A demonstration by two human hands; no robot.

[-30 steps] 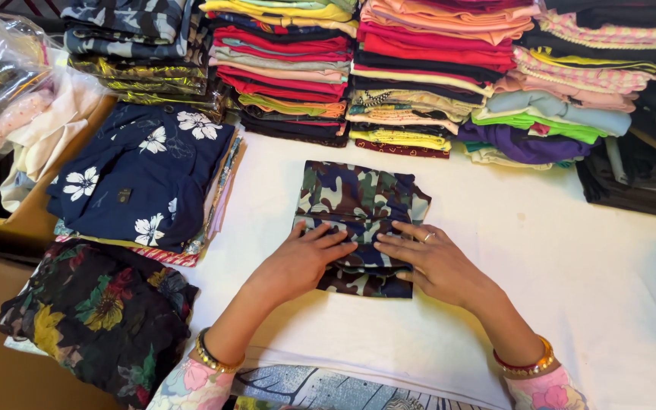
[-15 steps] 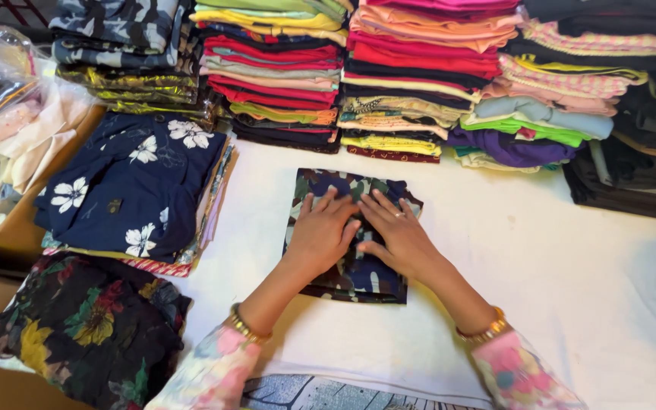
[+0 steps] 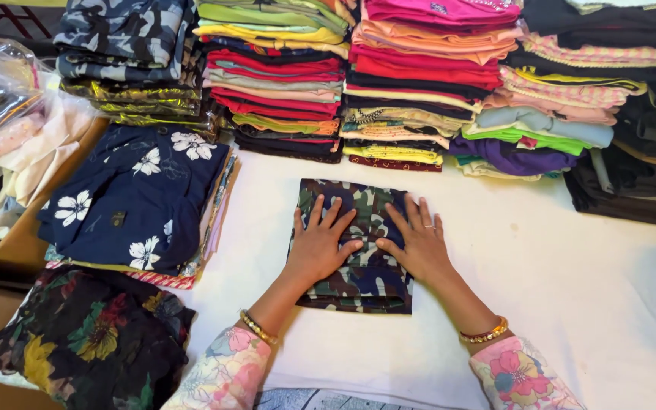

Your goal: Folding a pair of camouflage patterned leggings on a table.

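The folded camouflage garment is lying as a neat rectangle on the white table, just below the stacked clothes. The left hand and right hand are pressing flat on it, fingers spread, gripping nothing.

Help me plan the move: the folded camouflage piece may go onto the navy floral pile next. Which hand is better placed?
Probably the left hand: it rests flat on the camouflage garment's left half, the side facing the navy floral pile. The right hand lies farther away.
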